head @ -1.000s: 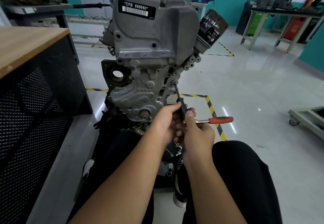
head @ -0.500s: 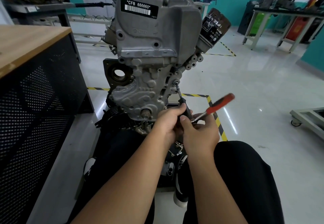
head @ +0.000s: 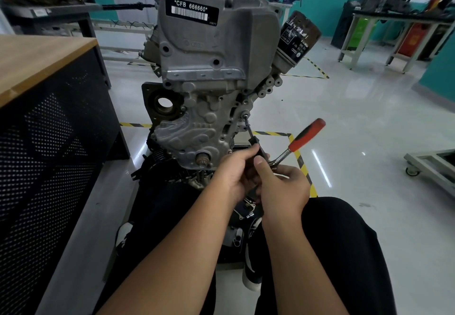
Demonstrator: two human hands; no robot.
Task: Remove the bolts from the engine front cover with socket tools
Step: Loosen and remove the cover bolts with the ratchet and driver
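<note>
Bolt (head: 245, 115) seemingly under socket extension (head: 251, 131); oil filter (head: 296, 37) above.

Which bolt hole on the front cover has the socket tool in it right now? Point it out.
The one on the cover's right edge, just below the row of round bosses. The extension bar ends there; the other holes nearby stand bare.

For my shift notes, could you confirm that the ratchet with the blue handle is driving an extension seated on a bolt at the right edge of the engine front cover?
Not quite: the head view shows the ratchet has a red handle, not blue. The rest holds: its extension is seated on a bolt at the right edge of the engine front cover.
</note>
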